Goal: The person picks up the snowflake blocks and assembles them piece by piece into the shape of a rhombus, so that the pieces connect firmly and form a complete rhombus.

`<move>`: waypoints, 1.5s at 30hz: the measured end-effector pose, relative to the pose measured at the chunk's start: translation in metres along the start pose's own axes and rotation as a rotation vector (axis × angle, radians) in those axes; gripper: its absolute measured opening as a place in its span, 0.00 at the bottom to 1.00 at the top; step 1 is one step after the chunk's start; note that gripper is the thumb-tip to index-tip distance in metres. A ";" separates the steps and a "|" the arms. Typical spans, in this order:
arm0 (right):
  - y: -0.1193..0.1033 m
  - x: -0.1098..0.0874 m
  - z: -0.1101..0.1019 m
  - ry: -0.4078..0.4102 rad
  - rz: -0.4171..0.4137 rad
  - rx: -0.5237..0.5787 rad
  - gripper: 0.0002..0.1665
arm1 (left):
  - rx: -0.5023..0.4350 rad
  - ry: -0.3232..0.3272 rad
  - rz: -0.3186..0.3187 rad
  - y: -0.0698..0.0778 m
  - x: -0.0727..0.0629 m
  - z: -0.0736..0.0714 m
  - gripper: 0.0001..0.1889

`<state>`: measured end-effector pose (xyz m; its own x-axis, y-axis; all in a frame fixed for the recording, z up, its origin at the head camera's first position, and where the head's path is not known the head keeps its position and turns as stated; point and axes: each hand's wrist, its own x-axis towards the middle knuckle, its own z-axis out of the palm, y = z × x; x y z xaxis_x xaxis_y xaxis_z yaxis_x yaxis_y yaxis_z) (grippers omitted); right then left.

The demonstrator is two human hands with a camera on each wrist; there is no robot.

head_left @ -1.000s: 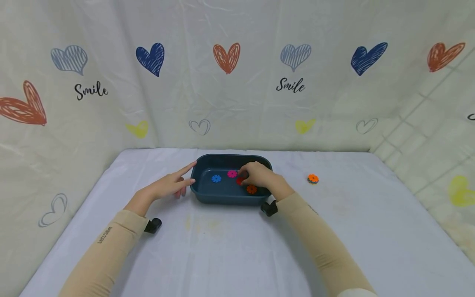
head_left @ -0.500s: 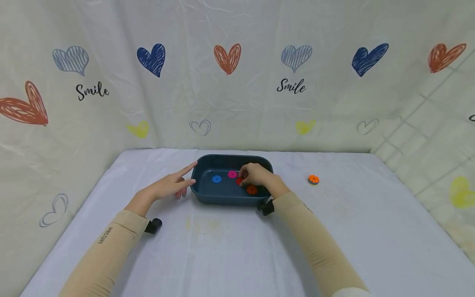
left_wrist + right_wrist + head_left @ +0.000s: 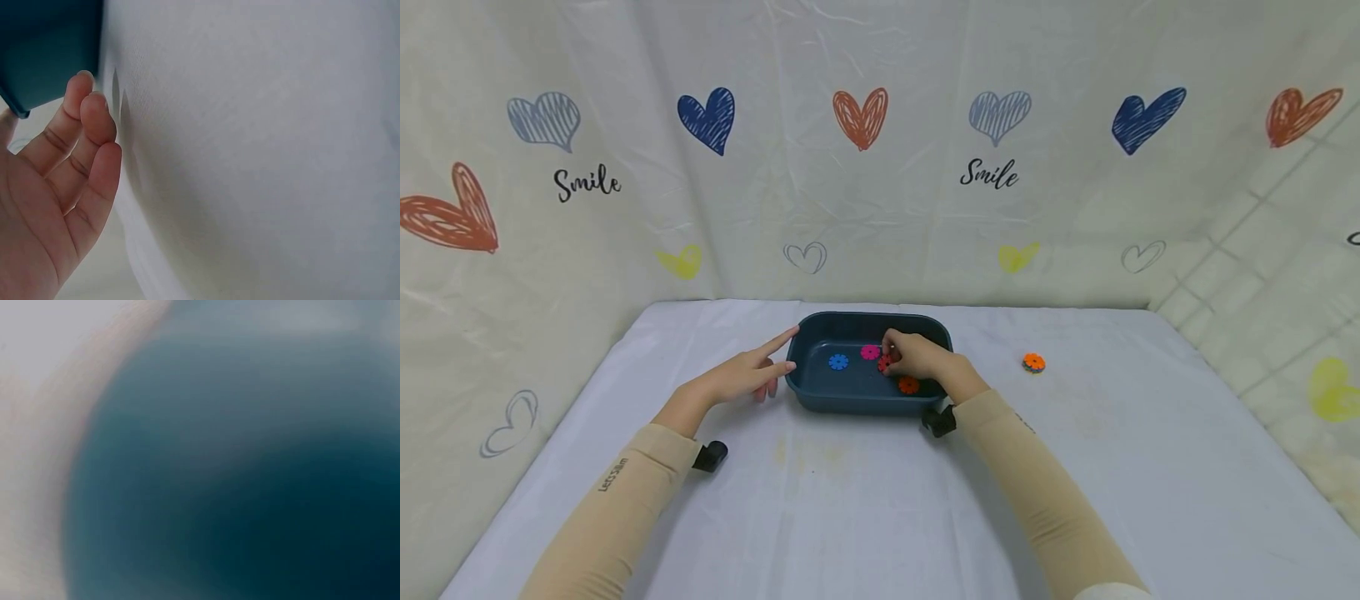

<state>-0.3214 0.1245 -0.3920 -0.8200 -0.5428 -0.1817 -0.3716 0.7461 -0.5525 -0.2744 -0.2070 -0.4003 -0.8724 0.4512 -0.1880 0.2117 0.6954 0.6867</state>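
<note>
In the head view a dark blue-green plastic tub [image 3: 857, 405] stands on the table. My left hand [image 3: 737, 375] touches its left end with a straight index finger and thumb; the other fingers are loosely bent, as the left wrist view shows. My right hand [image 3: 921, 357] reaches into the tub, its thumb and fingers pinching a red flower-shaped disc [image 3: 883, 364] that they partly cover. Around it in the tub lie a pink flower disc [image 3: 869, 352], a blue one [image 3: 838, 362] and an orange-red one [image 3: 908, 385]. The right wrist view is a blur of tub wall.
A small stack of flower discs [image 3: 1033, 362], orange on top, sits on the white tablecloth [image 3: 850, 517] right of the tub. Behind the table hangs a curtain [image 3: 910, 208] printed with hearts.
My right hand stays at the red disc; its fingers shift slightly and more of the disc shows now. The left hand keeps its place on the tub.
</note>
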 end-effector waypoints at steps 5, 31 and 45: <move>-0.001 0.000 0.000 0.004 0.003 -0.046 0.18 | -0.003 -0.006 0.005 0.000 0.001 0.000 0.39; 0.000 0.005 0.000 -0.005 -0.009 -0.012 0.20 | 0.009 0.000 0.000 -0.001 0.002 -0.001 0.39; -0.008 0.003 -0.001 -0.033 0.018 0.035 0.16 | -0.003 -0.003 -0.001 0.000 0.000 0.000 0.39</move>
<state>-0.3212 0.1175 -0.3875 -0.8115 -0.5420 -0.2185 -0.3405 0.7424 -0.5770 -0.2749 -0.2071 -0.4002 -0.8711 0.4525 -0.1909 0.2095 0.6940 0.6888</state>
